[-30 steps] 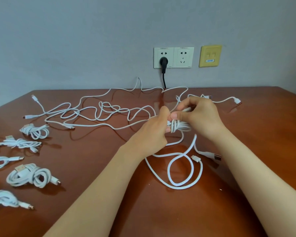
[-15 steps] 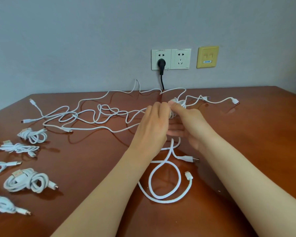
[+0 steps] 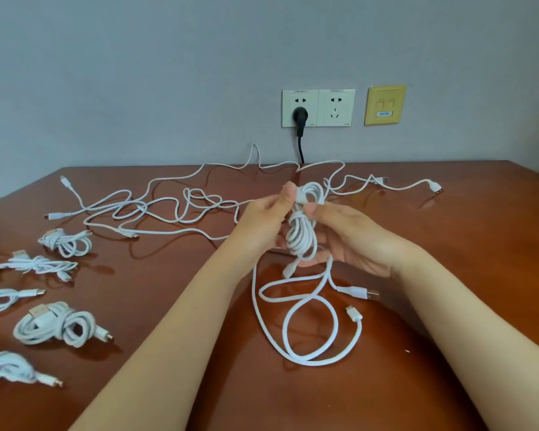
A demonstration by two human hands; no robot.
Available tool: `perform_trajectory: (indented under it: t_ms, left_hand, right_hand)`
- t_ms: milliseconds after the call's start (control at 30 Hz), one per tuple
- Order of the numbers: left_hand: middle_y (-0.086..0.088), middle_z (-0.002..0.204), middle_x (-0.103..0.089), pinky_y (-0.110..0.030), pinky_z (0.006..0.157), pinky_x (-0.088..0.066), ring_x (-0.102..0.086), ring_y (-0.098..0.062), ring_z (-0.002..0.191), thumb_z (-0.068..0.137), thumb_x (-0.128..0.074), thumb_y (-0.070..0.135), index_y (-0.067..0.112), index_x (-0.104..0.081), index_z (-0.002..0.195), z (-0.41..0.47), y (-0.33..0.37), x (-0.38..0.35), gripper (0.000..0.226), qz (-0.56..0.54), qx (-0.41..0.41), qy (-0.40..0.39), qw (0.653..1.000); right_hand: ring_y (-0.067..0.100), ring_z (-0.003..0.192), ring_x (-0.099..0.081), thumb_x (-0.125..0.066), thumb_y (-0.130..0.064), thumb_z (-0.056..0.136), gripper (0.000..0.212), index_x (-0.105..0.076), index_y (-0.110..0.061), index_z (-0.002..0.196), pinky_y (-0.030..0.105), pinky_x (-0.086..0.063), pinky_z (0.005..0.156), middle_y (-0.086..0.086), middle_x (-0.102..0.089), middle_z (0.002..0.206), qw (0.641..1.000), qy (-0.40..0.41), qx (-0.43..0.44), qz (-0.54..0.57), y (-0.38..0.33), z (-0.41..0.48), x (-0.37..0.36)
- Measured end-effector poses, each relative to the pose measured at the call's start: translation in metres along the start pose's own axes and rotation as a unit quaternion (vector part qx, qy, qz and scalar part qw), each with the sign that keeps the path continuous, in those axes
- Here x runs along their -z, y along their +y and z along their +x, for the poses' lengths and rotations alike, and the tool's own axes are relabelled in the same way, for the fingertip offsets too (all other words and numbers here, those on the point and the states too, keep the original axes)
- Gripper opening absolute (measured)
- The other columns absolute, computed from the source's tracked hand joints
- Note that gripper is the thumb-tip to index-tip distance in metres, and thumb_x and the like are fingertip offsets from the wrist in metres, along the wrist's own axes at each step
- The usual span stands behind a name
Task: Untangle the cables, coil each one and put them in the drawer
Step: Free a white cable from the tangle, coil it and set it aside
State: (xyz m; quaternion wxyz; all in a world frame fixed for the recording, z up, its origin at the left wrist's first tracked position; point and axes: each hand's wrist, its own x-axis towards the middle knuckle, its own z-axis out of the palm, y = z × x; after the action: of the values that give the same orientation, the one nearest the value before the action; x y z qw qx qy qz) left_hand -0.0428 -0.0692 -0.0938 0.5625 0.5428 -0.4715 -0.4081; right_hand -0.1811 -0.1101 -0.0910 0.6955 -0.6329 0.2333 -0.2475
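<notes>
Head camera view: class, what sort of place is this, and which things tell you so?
Probably a home or office room: a glossy reddish-brown wooden table stands against a plain grey wall bearing a white double power socket and a yellow network socket plate.

Both bare arms reach in from the bottom edge and meet at the middle, raised above the worktop. The left hand [image 3: 262, 227] is turned with its back to the camera, and its thumb and fingertips pinch the top of a coiled cable [image 3: 302, 236]. The right hand [image 3: 357, 241] lies palm up beneath the bundle. Its thumb presses on the wrapped waist and its fingers curl round behind.
</notes>
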Motion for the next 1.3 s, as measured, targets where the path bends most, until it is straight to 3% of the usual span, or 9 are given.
perform_trajectory:
  t_ms: [133,300,400,500,667,900,1000,1133,1300]
  left_hand:
    - [-0.022,0.091,-0.062,-0.047,0.082,-0.048,-0.057,-0.032,0.083,0.067,-0.057,0.051,0.011,-0.066,0.093,-0.004,0.000,-0.002,0.048,-0.017,0.003,-0.042,0.999]
    - [0.011,0.049,-0.056,-0.036,0.075,-0.047,-0.050,-0.013,0.060,0.088,-0.058,0.026,0.012,-0.064,0.087,0.001,-0.008,-0.004,0.016,-0.024,-0.017,-0.022,0.999]
    - [0.012,0.043,-0.047,-0.029,0.069,-0.049,-0.043,-0.009,0.055,0.093,-0.052,0.023,0.012,-0.061,0.082,0.001,-0.008,-0.006,0.018,-0.044,-0.024,-0.014,0.999]
    - [0.013,0.047,-0.051,-0.017,0.055,-0.048,-0.045,-0.003,0.049,0.092,-0.054,0.021,0.016,-0.063,0.085,0.002,-0.008,-0.002,0.012,-0.020,-0.055,-0.014,0.998]
    - [0.013,0.052,-0.055,-0.016,0.056,-0.049,-0.047,-0.001,0.048,0.091,-0.057,0.018,0.020,-0.063,0.088,0.003,-0.009,0.000,0.007,-0.018,-0.068,-0.014,0.997]
    - [0.009,0.061,-0.060,-0.016,0.056,-0.048,-0.048,0.000,0.046,0.092,-0.056,0.017,0.021,-0.063,0.089,0.003,-0.010,0.002,0.009,-0.015,-0.074,-0.015,0.997]
    - [0.014,0.050,-0.058,-0.014,0.054,-0.048,-0.048,0.001,0.045,0.091,-0.057,0.017,0.018,-0.063,0.089,0.004,-0.010,0.001,0.006,-0.008,-0.073,-0.013,0.997]
    - [0.015,0.050,-0.057,-0.015,0.057,-0.046,-0.045,0.001,0.045,0.090,-0.057,0.022,0.013,-0.064,0.096,0.004,-0.012,-0.001,0.013,-0.031,-0.057,-0.008,0.998]
    - [0.011,0.050,-0.049,-0.019,0.061,-0.047,-0.044,-0.001,0.045,0.091,-0.056,0.023,0.015,-0.065,0.089,0.004,-0.015,-0.003,0.012,-0.067,-0.021,-0.005,0.998]
  right_hand:
    - [0.028,0.091,-0.063,-0.052,-0.038,0.078,0.047,-0.058,-0.006,0.112,0.031,-0.058,0.071,0.018,-0.066,0.103,0.998,0.000,-0.014,-0.058,0.001,-0.002,0.008]
    - [0.014,0.062,-0.062,-0.057,-0.022,0.089,0.015,-0.053,-0.010,0.098,0.025,-0.055,0.054,0.016,-0.063,0.086,0.979,0.134,0.041,-0.150,0.005,0.004,0.010]
    - [0.010,0.046,-0.051,-0.058,-0.011,0.088,0.008,-0.052,-0.013,0.084,0.019,-0.043,0.039,0.019,-0.056,0.073,0.961,0.179,0.124,-0.169,0.004,0.005,0.009]
    - [0.012,0.052,-0.050,-0.063,-0.011,0.086,0.013,-0.056,-0.020,0.079,0.023,-0.044,0.048,0.008,-0.055,0.066,0.932,0.219,0.172,-0.231,0.006,0.006,0.006]
    - [0.008,0.061,-0.050,-0.068,-0.014,0.082,0.024,-0.055,-0.031,0.072,0.029,-0.048,0.063,-0.008,-0.057,0.067,0.879,0.289,0.223,-0.308,0.011,0.006,0.002]
    - [0.018,0.063,-0.056,-0.069,-0.015,0.083,0.026,-0.060,-0.040,0.081,0.036,-0.053,0.068,-0.003,-0.062,0.074,0.877,0.288,0.238,-0.304,0.010,0.004,-0.008]
    - [0.029,0.070,-0.059,-0.069,-0.016,0.083,0.015,-0.065,-0.031,0.082,0.041,-0.054,0.068,0.009,-0.066,0.081,0.895,0.296,0.213,-0.257,0.010,0.004,-0.008]
    - [0.020,0.063,-0.058,-0.069,-0.016,0.082,0.009,-0.066,-0.021,0.075,0.040,-0.054,0.069,0.011,-0.066,0.075,0.906,0.313,0.188,-0.215,0.009,0.004,-0.010]
    - [0.031,0.083,-0.064,-0.061,-0.020,0.088,0.009,-0.063,-0.017,0.080,0.044,-0.053,0.082,0.011,-0.067,0.084,0.914,0.294,0.162,-0.230,0.011,0.005,-0.011]
